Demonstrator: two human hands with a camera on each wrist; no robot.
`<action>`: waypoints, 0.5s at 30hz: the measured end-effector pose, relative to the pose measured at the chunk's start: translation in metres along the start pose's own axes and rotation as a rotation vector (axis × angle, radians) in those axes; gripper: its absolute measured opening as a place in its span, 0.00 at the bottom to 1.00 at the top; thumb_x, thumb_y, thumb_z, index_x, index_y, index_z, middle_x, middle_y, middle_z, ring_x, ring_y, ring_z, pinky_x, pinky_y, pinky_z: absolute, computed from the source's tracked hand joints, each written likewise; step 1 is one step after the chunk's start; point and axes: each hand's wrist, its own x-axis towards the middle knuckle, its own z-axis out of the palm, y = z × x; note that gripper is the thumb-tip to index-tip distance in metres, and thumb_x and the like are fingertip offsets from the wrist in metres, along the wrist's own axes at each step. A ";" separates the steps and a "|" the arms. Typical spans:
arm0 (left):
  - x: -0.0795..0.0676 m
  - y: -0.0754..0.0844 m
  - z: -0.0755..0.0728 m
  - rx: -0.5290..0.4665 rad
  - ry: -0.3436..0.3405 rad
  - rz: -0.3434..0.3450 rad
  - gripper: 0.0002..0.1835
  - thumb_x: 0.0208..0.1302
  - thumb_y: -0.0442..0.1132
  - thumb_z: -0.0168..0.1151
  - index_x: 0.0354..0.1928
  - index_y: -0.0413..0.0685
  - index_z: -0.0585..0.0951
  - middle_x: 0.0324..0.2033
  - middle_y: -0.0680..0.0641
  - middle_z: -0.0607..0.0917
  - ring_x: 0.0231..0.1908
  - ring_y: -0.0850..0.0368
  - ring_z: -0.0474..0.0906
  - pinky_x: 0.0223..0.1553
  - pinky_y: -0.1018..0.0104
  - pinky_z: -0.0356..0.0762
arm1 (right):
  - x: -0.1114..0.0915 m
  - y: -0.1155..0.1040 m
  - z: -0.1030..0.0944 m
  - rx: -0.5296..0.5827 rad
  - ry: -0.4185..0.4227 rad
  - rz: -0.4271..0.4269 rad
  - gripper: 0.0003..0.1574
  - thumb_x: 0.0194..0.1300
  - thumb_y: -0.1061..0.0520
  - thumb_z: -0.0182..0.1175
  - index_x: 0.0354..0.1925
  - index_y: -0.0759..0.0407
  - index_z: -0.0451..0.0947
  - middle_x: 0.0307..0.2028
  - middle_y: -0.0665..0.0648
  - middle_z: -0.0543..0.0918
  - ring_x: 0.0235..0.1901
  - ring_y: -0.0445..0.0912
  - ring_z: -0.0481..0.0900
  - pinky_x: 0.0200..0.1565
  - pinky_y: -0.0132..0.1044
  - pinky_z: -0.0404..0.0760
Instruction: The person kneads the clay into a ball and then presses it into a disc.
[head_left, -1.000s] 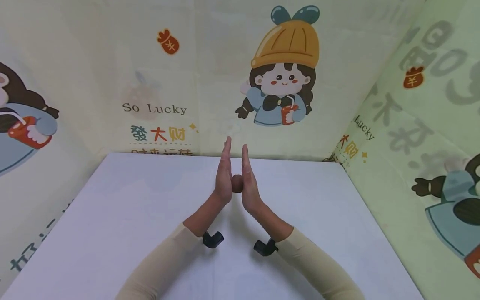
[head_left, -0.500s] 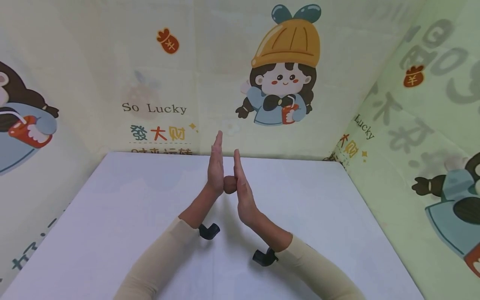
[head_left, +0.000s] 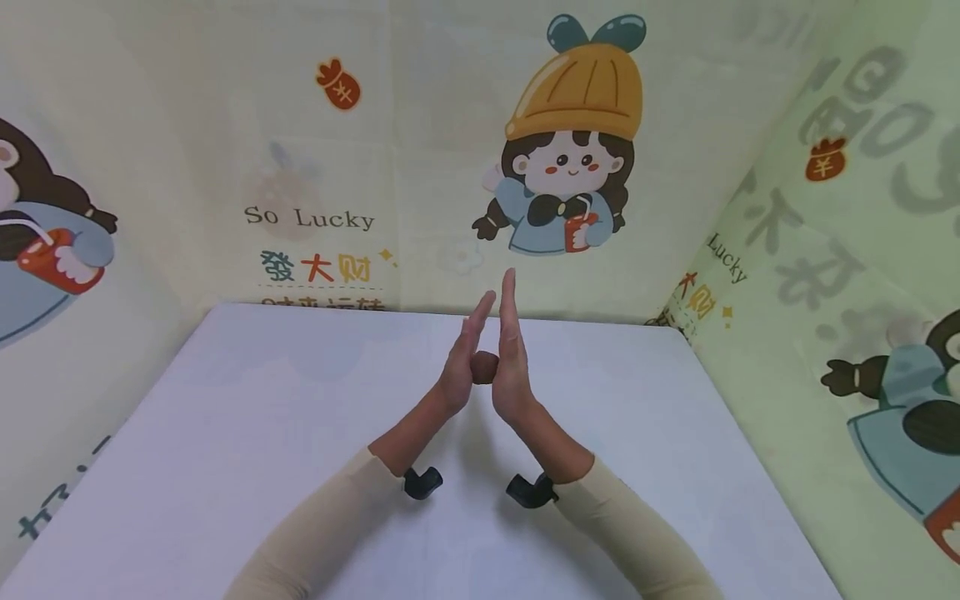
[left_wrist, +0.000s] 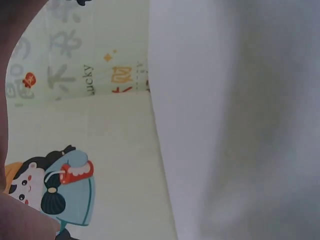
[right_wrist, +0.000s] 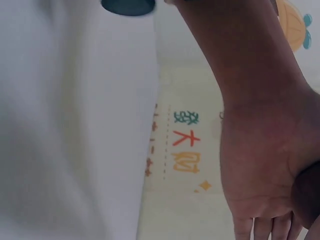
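Note:
A small brown ball [head_left: 484, 367] sits between the facing palms, raised over the white table. On its left side my left hand [head_left: 456, 371] presses with straight fingers pointing forward and up. The palm of my right hand [head_left: 512, 367] presses from the other side, fingers also straight and reaching farther forward. The right wrist view shows the left hand's palm [right_wrist: 260, 160], with the dark ball [right_wrist: 307, 192] at the right border. In the left wrist view only blurred pieces of skin [left_wrist: 25, 220] show along the left edge; the ball is hidden there.
The white table [head_left: 247, 433] spreads beneath both arms. Behind it stands a cream back wall [head_left: 435, 150] with cartoon prints, and a printed side wall [head_left: 795, 275] rises on the right. Small black wrist cameras hang under the left sleeve [head_left: 423, 483] and right sleeve [head_left: 532, 492].
The palms slide back and forth against each other: the left hand was farther forward half a second ago, now the right one is. The ball and hands have shifted slightly right.

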 end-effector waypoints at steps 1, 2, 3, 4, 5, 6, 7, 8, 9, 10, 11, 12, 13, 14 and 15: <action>-0.002 -0.001 0.002 -0.008 -0.011 -0.009 0.36 0.82 0.53 0.20 0.85 0.45 0.52 0.78 0.40 0.64 0.68 0.59 0.68 0.74 0.44 0.52 | 0.003 0.000 -0.002 -0.019 0.010 -0.016 0.52 0.82 0.27 0.26 0.85 0.57 0.32 0.85 0.49 0.35 0.82 0.44 0.33 0.78 0.47 0.36; -0.003 -0.001 0.004 -0.018 -0.024 -0.019 0.36 0.82 0.54 0.19 0.85 0.46 0.52 0.68 0.36 0.76 0.55 0.59 0.77 0.68 0.48 0.63 | 0.005 0.001 -0.004 -0.038 0.021 -0.030 0.53 0.82 0.27 0.26 0.85 0.58 0.32 0.85 0.49 0.35 0.82 0.45 0.32 0.78 0.49 0.33; -0.005 -0.002 0.005 -0.023 -0.035 -0.028 0.36 0.82 0.54 0.19 0.85 0.47 0.52 0.54 0.35 0.83 0.42 0.59 0.77 0.59 0.52 0.69 | 0.007 0.001 -0.005 -0.050 0.032 -0.037 0.53 0.81 0.27 0.26 0.85 0.58 0.32 0.85 0.49 0.35 0.82 0.45 0.32 0.78 0.51 0.33; -0.006 -0.002 0.007 -0.025 -0.045 -0.035 0.36 0.82 0.54 0.18 0.85 0.47 0.52 0.38 0.36 0.83 0.32 0.60 0.72 0.51 0.55 0.70 | 0.009 0.001 -0.007 -0.064 0.041 -0.041 0.54 0.81 0.26 0.26 0.85 0.58 0.32 0.85 0.49 0.36 0.82 0.45 0.32 0.78 0.52 0.33; -0.008 -0.002 0.009 -0.024 -0.047 -0.036 0.36 0.82 0.54 0.18 0.85 0.48 0.53 0.27 0.38 0.79 0.26 0.58 0.65 0.47 0.57 0.68 | 0.011 0.001 -0.009 -0.069 0.046 -0.042 0.54 0.81 0.25 0.26 0.85 0.58 0.32 0.85 0.49 0.36 0.82 0.45 0.32 0.78 0.52 0.33; -0.009 -0.001 0.010 -0.025 -0.052 -0.036 0.36 0.83 0.53 0.18 0.85 0.48 0.53 0.26 0.43 0.79 0.29 0.61 0.69 0.47 0.58 0.67 | 0.013 0.002 -0.011 -0.072 0.047 -0.040 0.54 0.80 0.25 0.26 0.85 0.57 0.32 0.85 0.48 0.35 0.82 0.44 0.31 0.78 0.52 0.33; -0.011 -0.001 0.011 -0.021 -0.053 -0.028 0.36 0.83 0.53 0.18 0.84 0.47 0.53 0.26 0.44 0.79 0.29 0.61 0.69 0.47 0.58 0.68 | 0.014 0.003 -0.012 -0.074 0.044 -0.038 0.54 0.80 0.25 0.26 0.85 0.56 0.32 0.85 0.48 0.35 0.82 0.44 0.31 0.78 0.53 0.33; -0.012 0.001 0.012 -0.020 -0.047 -0.019 0.35 0.83 0.52 0.18 0.84 0.46 0.53 0.34 0.48 0.83 0.33 0.62 0.71 0.58 0.57 0.67 | 0.015 0.003 -0.013 -0.075 0.040 -0.031 0.54 0.80 0.24 0.27 0.85 0.55 0.31 0.85 0.47 0.34 0.82 0.43 0.30 0.78 0.53 0.33; -0.013 0.002 0.013 -0.018 -0.040 -0.010 0.35 0.83 0.51 0.18 0.84 0.46 0.53 0.35 0.50 0.83 0.34 0.63 0.71 0.67 0.53 0.62 | 0.015 0.004 -0.014 -0.077 0.033 -0.024 0.55 0.79 0.24 0.27 0.85 0.55 0.31 0.85 0.47 0.34 0.82 0.43 0.30 0.78 0.53 0.33; -0.013 0.003 0.014 -0.018 -0.033 0.000 0.35 0.83 0.51 0.18 0.84 0.45 0.53 0.36 0.50 0.83 0.34 0.62 0.72 0.72 0.49 0.55 | 0.015 0.006 -0.015 -0.077 0.025 -0.017 0.55 0.79 0.24 0.27 0.85 0.54 0.30 0.85 0.47 0.33 0.82 0.43 0.30 0.77 0.54 0.33; -0.014 0.005 0.015 -0.021 -0.025 0.008 0.35 0.83 0.52 0.19 0.84 0.44 0.53 0.36 0.50 0.84 0.34 0.62 0.72 0.76 0.46 0.48 | 0.015 0.007 -0.015 -0.076 0.017 -0.010 0.55 0.79 0.23 0.27 0.85 0.55 0.30 0.84 0.47 0.33 0.82 0.42 0.30 0.77 0.55 0.32; -0.014 0.007 0.016 -0.029 -0.021 0.017 0.36 0.83 0.53 0.19 0.84 0.44 0.53 0.34 0.49 0.83 0.33 0.62 0.73 0.77 0.44 0.44 | 0.014 0.009 -0.015 -0.076 0.008 -0.005 0.56 0.79 0.23 0.27 0.85 0.55 0.29 0.84 0.47 0.33 0.82 0.42 0.29 0.77 0.55 0.32; -0.014 0.008 0.016 -0.039 -0.019 0.023 0.36 0.83 0.54 0.19 0.84 0.43 0.52 0.24 0.48 0.77 0.26 0.60 0.69 0.77 0.44 0.46 | 0.013 0.011 -0.016 -0.075 0.003 0.000 0.56 0.79 0.23 0.27 0.85 0.55 0.29 0.84 0.46 0.33 0.82 0.42 0.29 0.77 0.55 0.33; -0.013 0.009 0.016 -0.052 -0.014 0.024 0.37 0.83 0.56 0.19 0.84 0.44 0.51 0.24 0.48 0.76 0.20 0.57 0.62 0.76 0.45 0.48 | 0.013 0.013 -0.015 -0.068 -0.004 0.004 0.56 0.79 0.23 0.27 0.85 0.55 0.29 0.84 0.46 0.33 0.82 0.43 0.30 0.78 0.55 0.34; -0.013 0.010 0.016 -0.061 -0.011 0.026 0.38 0.83 0.58 0.19 0.85 0.44 0.50 0.27 0.45 0.80 0.18 0.56 0.59 0.76 0.45 0.47 | 0.011 0.014 -0.016 -0.063 -0.012 0.009 0.57 0.78 0.22 0.27 0.85 0.55 0.29 0.84 0.46 0.33 0.82 0.44 0.33 0.77 0.51 0.44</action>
